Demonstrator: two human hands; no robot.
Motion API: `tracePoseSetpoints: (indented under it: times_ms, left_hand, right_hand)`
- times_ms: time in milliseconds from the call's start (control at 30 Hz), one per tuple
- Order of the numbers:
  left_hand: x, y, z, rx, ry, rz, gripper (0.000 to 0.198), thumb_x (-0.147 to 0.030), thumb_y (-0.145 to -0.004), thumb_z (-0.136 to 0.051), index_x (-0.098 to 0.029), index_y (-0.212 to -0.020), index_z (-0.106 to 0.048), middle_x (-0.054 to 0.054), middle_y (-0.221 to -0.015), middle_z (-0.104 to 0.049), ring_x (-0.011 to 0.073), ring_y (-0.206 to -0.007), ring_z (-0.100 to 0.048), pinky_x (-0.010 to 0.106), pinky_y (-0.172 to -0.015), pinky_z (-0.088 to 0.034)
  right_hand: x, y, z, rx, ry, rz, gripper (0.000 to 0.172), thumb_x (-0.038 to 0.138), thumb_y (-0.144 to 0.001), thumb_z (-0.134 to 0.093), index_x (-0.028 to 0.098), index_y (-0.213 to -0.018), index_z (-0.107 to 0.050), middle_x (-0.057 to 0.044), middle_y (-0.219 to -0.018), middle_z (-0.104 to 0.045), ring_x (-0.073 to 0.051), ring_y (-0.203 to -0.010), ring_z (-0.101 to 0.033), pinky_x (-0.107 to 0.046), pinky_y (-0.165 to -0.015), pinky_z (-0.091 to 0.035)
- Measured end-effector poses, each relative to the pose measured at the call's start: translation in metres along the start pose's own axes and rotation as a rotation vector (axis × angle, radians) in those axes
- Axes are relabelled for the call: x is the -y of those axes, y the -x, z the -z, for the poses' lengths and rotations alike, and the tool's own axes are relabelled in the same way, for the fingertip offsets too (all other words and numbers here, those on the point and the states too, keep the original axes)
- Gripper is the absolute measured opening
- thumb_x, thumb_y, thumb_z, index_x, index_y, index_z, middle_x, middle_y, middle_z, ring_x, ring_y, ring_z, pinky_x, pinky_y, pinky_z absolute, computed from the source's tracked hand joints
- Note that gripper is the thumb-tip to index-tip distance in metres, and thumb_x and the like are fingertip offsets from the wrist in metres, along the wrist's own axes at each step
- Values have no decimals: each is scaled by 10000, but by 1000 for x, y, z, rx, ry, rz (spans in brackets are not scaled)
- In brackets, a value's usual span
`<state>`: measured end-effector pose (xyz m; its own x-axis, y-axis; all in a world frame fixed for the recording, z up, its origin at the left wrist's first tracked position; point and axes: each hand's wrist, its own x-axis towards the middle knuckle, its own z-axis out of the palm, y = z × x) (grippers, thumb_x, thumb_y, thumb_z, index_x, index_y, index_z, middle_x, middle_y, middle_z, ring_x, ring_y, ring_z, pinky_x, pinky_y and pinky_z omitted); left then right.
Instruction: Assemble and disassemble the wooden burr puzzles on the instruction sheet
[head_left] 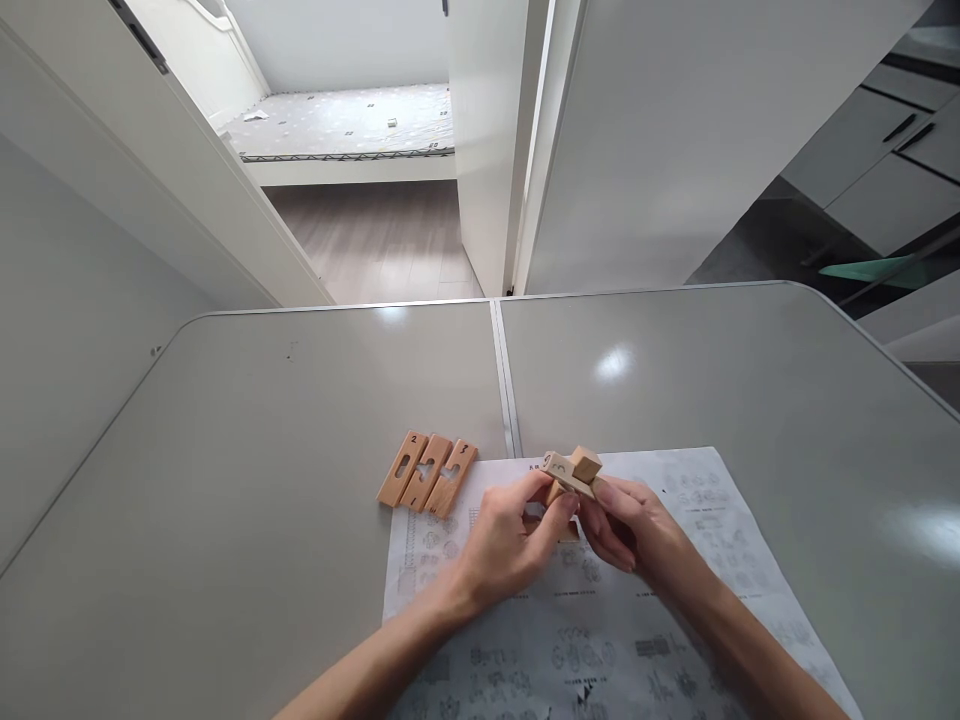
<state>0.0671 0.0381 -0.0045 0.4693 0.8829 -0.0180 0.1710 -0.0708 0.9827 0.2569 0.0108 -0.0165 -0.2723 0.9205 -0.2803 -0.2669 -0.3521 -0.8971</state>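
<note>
Between my two hands are light wooden puzzle blocks [586, 464], fitted crosswise to each other and raised over the printed sheet [697, 560]. My left hand [514, 535] pinches them from the left with thumb and fingers. From the right, my right hand [637, 525] grips the same blocks. A dark number shows on the upper face of one block. Beneath my fingers another wooden piece [570, 532] is partly hidden. To the left, three notched wooden pieces [426, 474] with handwritten numbers lie side by side, partly over the sheet's corner.
The grey folding table [247, 480] has a metal seam [505, 380] down its middle. Beyond its far edge stand a white door [487, 130] and a bed [352, 120]. Grey cabinets [892, 150] are at the far right.
</note>
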Motion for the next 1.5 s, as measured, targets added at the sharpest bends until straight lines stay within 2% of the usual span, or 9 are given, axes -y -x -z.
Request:
tracePoseSetpoints:
  times_ms: [200,400,567,833,1033,1133,1267,1500]
  left_hand:
    - [1,0,0,-2,8,28,303,-390,-1075,-543,-162,-939,-689,-31,-677,-510,101,-565,-384,230,-545,-366]
    - [0,0,2,12,6,30,293,-387,-1081,-539,-160,-1005,-709,-42,-683,-482,98,-565,-371,236,-552,-354]
    - [0,0,2,5,22,38,291,-392,-1079,-542,-160,-996,-697,-28,-711,-526,108,-604,-444,227,-564,-377]
    - [0,0,2,-11,48,39,300,-403,-1080,-549,-152,-1080,-713,41,-840,-711,141,-688,-609,228,-589,-450]
    - [3,1,2,-17,5,30,321,-418,-1087,-538,-160,-1101,-727,57,-848,-723,161,-714,-631,241,-583,-455]
    - [3,1,1,-32,3,22,308,-414,-1083,-540,-162,-1031,-710,41,-804,-694,145,-668,-585,236,-553,-417]
    - [2,-1,0,-38,17,17,310,-416,-1082,-545,-170,-929,-654,6,-733,-626,114,-590,-479,238,-525,-355]
    - [0,-1,0,-28,32,33,298,-420,-1084,-543,-169,-976,-664,31,-792,-679,134,-645,-554,245,-567,-424]
  right_hand:
    - [-2,2,3,-70,234,91,492,578,-1071,-561,221,-732,-573,73,-411,-432,-119,-416,-364,-275,-498,-369]
    - [5,3,1,-81,419,162,502,618,-1074,-516,227,-763,-559,81,-442,-401,-116,-402,-338,-267,-440,-332]
    - [5,5,1,-113,569,244,465,564,-1108,-474,234,-785,-527,68,-498,-455,-120,-430,-381,-264,-451,-342]
    - [7,4,0,-145,667,325,423,532,-1113,-473,255,-795,-504,57,-535,-476,-134,-446,-386,-273,-451,-333]
    - [4,4,0,-164,693,333,408,517,-1114,-468,262,-797,-500,52,-548,-469,-144,-451,-382,-282,-459,-330]
    - [-2,3,3,-185,754,363,322,462,-1108,-500,258,-868,-565,51,-564,-483,-149,-459,-385,-281,-468,-323]
    - [-11,2,9,-242,908,484,127,345,-1083,-550,260,-1010,-610,34,-633,-554,-149,-492,-365,-280,-497,-317]
    - [-14,2,11,-241,965,480,111,314,-1066,-585,260,-970,-568,51,-633,-500,-136,-509,-372,-260,-482,-324]
